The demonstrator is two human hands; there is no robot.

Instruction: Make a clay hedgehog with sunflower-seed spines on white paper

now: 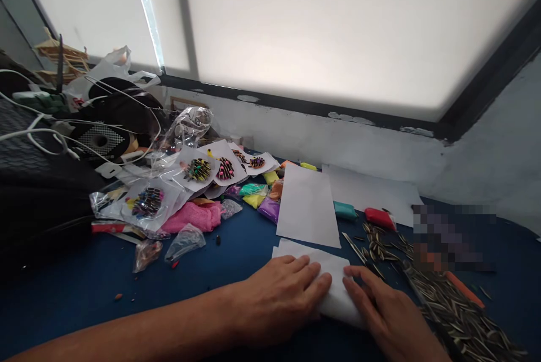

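A white sheet of paper (333,263), seemingly folded or stacked, lies at the front middle of the blue table. My left hand (285,294) rests on top of it with fingers stretched out, pressing it down. At its right edge, the thumb and forefinger of my right hand (380,303) close on the paper. Just beyond lies a flat white sheet (308,204). Sunflower seeds (465,305) spread in a heap beside my right hand, with tweezers (355,249) close by. Part of the paper is hidden under my hands.
Paper pieces bearing decorated seed clusters (198,170) stand at the back left, one in clear plastic. Colourful clay packets (256,199), a pink cloth (192,216) and small plastic bags (185,242) lie nearby. Cables and a black bag (38,198) crowd the left; a wall (279,131) borders the back.
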